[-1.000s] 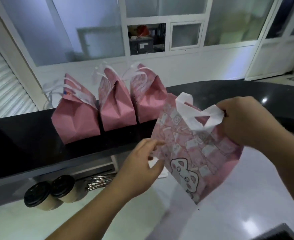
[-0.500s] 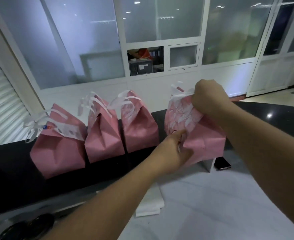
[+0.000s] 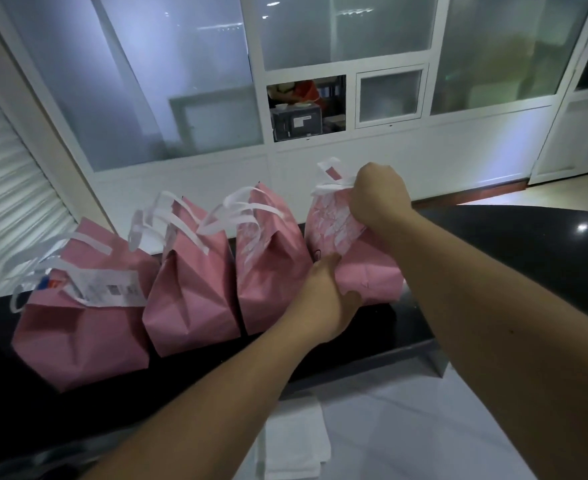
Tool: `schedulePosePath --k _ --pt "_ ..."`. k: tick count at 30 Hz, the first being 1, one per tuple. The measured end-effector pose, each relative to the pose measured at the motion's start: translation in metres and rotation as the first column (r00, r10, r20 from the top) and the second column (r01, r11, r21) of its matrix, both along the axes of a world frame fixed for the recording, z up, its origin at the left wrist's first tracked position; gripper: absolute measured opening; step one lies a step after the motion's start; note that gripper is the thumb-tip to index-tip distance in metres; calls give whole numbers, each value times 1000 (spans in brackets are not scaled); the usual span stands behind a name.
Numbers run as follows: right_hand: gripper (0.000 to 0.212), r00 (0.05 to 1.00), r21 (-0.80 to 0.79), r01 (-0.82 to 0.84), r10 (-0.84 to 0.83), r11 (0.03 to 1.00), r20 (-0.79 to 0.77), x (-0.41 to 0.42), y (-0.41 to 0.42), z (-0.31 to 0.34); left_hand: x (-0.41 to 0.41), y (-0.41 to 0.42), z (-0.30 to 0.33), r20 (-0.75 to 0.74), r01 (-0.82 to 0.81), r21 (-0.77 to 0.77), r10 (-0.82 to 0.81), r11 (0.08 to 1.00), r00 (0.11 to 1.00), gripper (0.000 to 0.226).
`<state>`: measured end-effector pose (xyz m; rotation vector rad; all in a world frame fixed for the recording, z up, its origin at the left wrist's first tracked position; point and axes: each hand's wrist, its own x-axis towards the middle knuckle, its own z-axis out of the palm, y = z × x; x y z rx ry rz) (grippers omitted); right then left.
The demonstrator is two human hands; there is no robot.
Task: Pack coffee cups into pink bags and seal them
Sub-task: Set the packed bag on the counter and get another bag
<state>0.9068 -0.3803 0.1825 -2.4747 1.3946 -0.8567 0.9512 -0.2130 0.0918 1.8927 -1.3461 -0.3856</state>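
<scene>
Up on the black counter we see four pink bags in a row, viewed from the head camera. Our right hand grips the top of the fourth pink bag, fingers curled tight around the gathered paper just below its white handles. Our left hand presses against the bag's lower left side, fingers fairly straight and close together, thumb spread toward the bag's base. This bag sits at the right end of the row, touching the third pink bag beside it. Next to the left stands the second pink bag, and at the far left the first pink bag, which carries a printed receipt across its front. All three have their tops folded shut with white handles sticking up. We cannot see any cups. Below the counter, a folded white cloth lies on the pale lower surface.
</scene>
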Motion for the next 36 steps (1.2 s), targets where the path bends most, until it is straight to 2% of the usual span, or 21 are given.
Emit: schedulePosePath --k 3,9,13,17,19,22,25,33,36 --pt "27 1000 45 -4 3 999 17 8 -13 -5 3 -9 -5 23 -24 25 24 999 999 68" --pt "30 997 111 -41 33 993 70 15 -21 -11 5 -14 -6 34 -23 30 22 999 999 64" --pt "30 997 158 -68 71 985 -10 7 -14 -8 3 -7 -4 33 -20 12 20 1000 999 60" --pt "27 995 146 -76 85 986 -57 -11 5 -5 2 14 2 5 4 67 -4 998 1000 62" --pt "27 995 123 -74 82 990 -59 -21 21 -4 0 29 7 -19 -2 83 3 997 1000 63" --pt "41 992 80 -70 78 994 -97 -35 51 -5 -1 56 14 -23 -53 128 57 990 998 73" --pt "47 991 77 -97 104 992 -86 -50 88 -13 -5 84 16 -19 -84 122 87 989 996 72" --pt "36 985 93 -144 152 985 -82 -98 188 -63 -13 142 1 28 -78 133 75 988 997 71" --pt "32 984 90 -117 127 989 -124 -111 220 -82 -15 159 -8 40 -48 147 43 988 998 69"
